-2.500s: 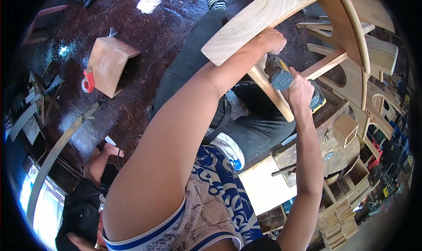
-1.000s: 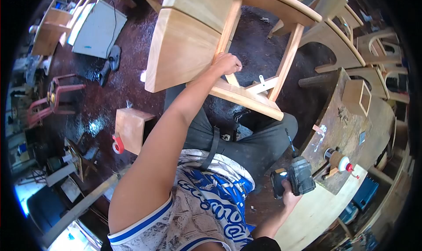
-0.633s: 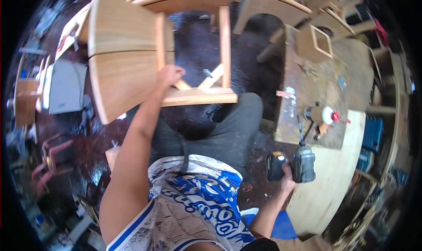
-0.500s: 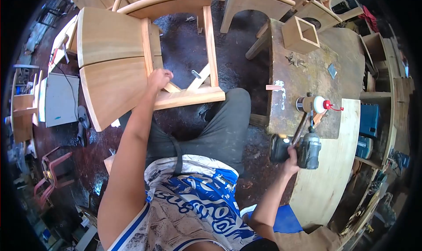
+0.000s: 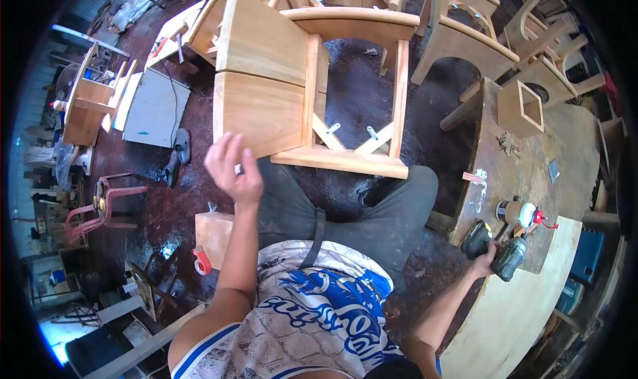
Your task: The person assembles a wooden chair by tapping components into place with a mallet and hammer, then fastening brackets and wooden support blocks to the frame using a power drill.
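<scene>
A wooden chair [image 5: 266,110] lies tipped over in front of my knees, its two-board panel to the left and its open leg frame to the right. Two small metal brackets sit on the corner braces near its lower rail [image 5: 339,161]. My left hand [image 5: 234,170] is raised beside the panel's lower left corner, fingers spread, with a small light spot at the palm that is too small to name. My right hand [image 5: 486,263] grips a black cordless drill [image 5: 510,258] at the edge of the worn workbench [image 5: 492,146], close to a glue bottle with a red cap [image 5: 522,213].
An open wooden box [image 5: 520,110] and loose screws lie on the workbench; a pale board [image 5: 492,326] adjoins it. More wooden chairs [image 5: 458,47] stand behind. To the left are a red plastic stool frame [image 5: 103,203], sandals, a wooden block [image 5: 214,233] and a red tape dispenser [image 5: 202,261].
My left hand has let go of the chair frame and moved left and down with its fingers spread. The drill, still in my right hand, has moved from below the chair over to the workbench edge.
</scene>
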### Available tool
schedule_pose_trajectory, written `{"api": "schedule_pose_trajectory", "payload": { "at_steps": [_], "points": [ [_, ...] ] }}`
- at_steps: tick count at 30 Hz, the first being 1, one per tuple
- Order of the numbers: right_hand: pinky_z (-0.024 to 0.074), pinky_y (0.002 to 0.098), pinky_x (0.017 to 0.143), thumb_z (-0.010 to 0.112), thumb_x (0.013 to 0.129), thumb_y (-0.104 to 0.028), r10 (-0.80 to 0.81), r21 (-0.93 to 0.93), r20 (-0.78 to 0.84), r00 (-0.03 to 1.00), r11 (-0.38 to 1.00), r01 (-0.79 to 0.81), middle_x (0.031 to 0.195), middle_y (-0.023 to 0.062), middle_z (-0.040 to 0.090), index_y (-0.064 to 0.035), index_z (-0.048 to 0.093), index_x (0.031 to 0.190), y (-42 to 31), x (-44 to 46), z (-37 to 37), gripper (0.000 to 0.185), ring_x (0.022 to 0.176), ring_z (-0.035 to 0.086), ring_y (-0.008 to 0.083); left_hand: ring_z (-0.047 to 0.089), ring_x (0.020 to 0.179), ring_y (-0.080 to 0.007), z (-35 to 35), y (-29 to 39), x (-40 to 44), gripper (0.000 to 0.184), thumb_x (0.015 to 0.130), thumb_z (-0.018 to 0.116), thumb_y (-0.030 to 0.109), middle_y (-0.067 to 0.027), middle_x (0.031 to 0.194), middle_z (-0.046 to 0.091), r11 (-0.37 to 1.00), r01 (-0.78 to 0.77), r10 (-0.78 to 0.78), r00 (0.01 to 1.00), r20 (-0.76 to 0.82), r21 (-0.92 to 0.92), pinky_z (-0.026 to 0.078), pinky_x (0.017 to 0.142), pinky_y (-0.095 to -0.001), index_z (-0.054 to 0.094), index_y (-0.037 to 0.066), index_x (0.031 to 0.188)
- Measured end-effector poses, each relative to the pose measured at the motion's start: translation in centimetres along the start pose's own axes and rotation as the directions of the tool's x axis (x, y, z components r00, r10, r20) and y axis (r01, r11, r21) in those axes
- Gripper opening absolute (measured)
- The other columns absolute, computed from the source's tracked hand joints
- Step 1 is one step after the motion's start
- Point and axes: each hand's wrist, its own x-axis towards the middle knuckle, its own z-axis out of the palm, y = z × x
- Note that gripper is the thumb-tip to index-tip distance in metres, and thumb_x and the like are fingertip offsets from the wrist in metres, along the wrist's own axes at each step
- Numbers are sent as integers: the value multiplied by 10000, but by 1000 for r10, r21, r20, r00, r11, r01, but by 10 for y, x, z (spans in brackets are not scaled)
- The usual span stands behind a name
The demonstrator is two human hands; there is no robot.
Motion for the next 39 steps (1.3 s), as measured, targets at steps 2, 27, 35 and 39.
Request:
{"api": "schedule_pose_trajectory", "payload": {
  "at_steps": [2, 27, 35, 39],
  "points": [
    [534, 399, 883, 736, 824, -28, -28, -101, -104, 994, 995, 17, 1036, 123, 689, 33, 681, 1097, -20, -23, 10, 284, 888, 653, 259, 534, 1256, -353, -11, -16, -2, 444, 872, 710, 89, -191, 1332, 593, 986, 165, -164, 985, -61, 11, 398, 1077, -457, 634, 21, 1304],
    [564, 462, 817, 703, 682, -117, -210, -24, 961, 178, 582, 813, 951, 151, 734, -99, 758, 990, -109, -157, 224, 313, 887, 706, 363, 698, 1009, -199, 11, -93, -10, 544, 837, 805, 114, -159, 1148, 733, 724, 553, -507, 832, 226, -411, 542, 905, -350, 619, -26, 1328],
    [574, 466, 743, 731, 689, -158, -246, 19, 954, 170, 618, 786, 885, 163, 714, -59, 697, 899, -114, -199, 204, 235, 806, 709, 357, 686, 978, -177, 75, -146, 55, 475, 853, 805, 144, -128, 1102, 741, 719, 482, -340, 873, 351, -501, 540, 887, -327, 658, -5, 1279],
    [574, 473, 745, 713, 690, -158, -211, 19, 964, 164, 667, 745, 878, 182, 708, -39, 687, 891, -127, -200, 209, 235, 801, 704, 378, 664, 995, -134, 121, -148, 94, 433, 862, 810, 150, -85, 1101, 736, 760, 510, -318, 833, 454, -403, 529, 903, -297, 679, -18, 1238]
  ]
}}
